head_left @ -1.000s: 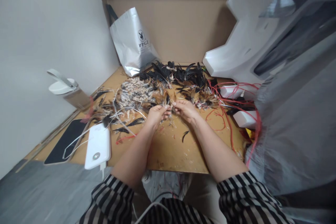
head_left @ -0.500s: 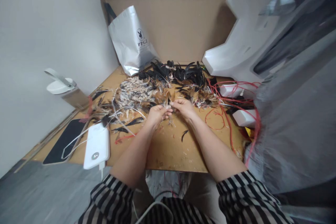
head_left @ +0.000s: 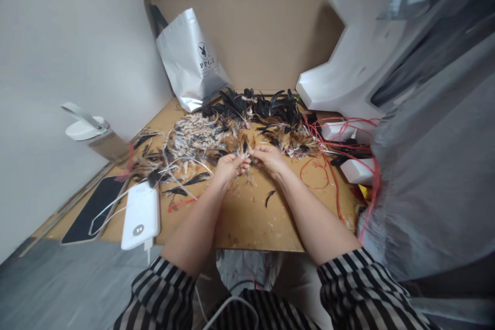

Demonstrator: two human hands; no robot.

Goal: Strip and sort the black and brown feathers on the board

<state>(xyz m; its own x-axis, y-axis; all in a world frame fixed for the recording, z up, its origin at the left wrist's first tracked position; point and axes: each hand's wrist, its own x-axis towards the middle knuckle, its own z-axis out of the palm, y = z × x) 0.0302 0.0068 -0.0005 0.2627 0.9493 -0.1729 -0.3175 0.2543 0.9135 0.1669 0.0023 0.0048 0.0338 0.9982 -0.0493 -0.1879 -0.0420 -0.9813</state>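
Both my hands meet over the middle of the yellow-brown tabletop (head_left: 255, 232). My left hand (head_left: 231, 169) is closed, pinching a small bunch of brown feathers (head_left: 243, 145) by its pale quill ends. My right hand (head_left: 269, 159) is closed too, thumb and forefinger pressed together at the same quills; whether it holds a thread there is too small to tell. Just behind my hands lie black feathers (head_left: 274, 108), with brown feather bunches (head_left: 290, 142) to the right. A pile of pale, speckled feathers (head_left: 197, 134) spreads to the left.
Left are a white power bank (head_left: 141, 216) with a cable, a dark phone (head_left: 93, 211) and a lidded cup (head_left: 96, 139). A silver bag (head_left: 191, 62) leans at the back. Red strings (head_left: 336, 185) tangle around white power strips (head_left: 358, 171) on the right, beside grey cloth (head_left: 436, 180).
The view has shifted slightly, so everything sits a little further left. My hands stay together at the feather quills with almost no visible change.
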